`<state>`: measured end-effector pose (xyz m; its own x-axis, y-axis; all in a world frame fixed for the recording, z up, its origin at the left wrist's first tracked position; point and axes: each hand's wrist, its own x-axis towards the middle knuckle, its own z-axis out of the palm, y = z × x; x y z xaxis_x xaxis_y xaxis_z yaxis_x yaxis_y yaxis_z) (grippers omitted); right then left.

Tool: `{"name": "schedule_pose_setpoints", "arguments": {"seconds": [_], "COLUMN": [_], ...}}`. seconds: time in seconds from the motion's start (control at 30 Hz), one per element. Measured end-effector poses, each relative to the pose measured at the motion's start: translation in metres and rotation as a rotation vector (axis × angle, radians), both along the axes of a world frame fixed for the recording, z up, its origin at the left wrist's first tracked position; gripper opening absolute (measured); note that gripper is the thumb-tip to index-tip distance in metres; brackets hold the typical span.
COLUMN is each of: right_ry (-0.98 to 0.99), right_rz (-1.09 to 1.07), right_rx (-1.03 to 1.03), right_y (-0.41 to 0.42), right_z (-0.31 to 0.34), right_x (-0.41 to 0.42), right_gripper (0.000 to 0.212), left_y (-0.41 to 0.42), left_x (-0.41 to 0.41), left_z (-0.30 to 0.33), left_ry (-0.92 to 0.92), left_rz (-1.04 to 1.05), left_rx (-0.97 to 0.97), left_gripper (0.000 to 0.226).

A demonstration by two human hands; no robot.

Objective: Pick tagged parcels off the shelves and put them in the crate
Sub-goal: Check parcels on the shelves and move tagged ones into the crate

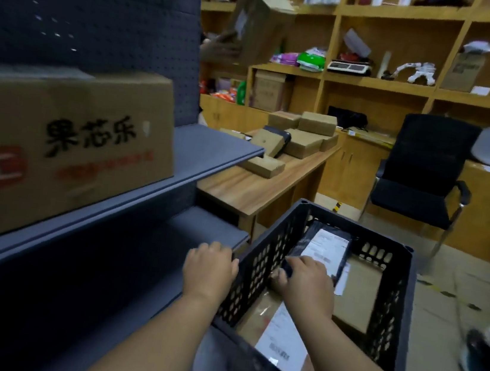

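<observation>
One crate (314, 288); three parcels inside; about six brown parcels on desk (250, 186); one chair (422, 174).

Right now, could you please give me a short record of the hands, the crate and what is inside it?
left hand: rests on the crate's left rim
right hand: inside the crate, gripping the black parcel
crate: black, perforated walls, beside the grey shelves
contents: black parcel with white label, cardboard parcels beneath

We see black perforated crate (261, 268); inside, black parcel (327, 246) with white label, tilted atop flat brown labelled parcels (360, 297).
</observation>
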<state>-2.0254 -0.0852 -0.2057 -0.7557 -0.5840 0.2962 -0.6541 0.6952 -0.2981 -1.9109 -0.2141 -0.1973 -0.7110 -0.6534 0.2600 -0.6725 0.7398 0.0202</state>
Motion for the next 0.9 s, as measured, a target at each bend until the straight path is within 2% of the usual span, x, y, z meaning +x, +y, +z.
{"name": "schedule_pose_setpoints", "arguments": {"seconds": [0.33,0.57,0.9], "right_ry": [0.077,0.03,-0.032], "right_rz": [0.262,0.482,0.712], "right_rx": [0.068,0.004,0.018], "right_y": [-0.059,-0.097,-0.092], "right_z": [0.006,-0.004,-0.02], "right_x": [0.107,0.25,0.446], "right_gripper": [0.035,0.038,0.037], "left_y": [-0.019,-0.011,0.042], "left_x": [0.17,0.328,0.534], "left_z": [-0.007,-0.013,-0.015], "left_ry": [-0.02,-0.067,-0.119], "left_rz": [0.314,0.495,0.732], "left_rx": [0.02,0.087,0.073], "left_gripper": [0.038,0.036,0.036]}}
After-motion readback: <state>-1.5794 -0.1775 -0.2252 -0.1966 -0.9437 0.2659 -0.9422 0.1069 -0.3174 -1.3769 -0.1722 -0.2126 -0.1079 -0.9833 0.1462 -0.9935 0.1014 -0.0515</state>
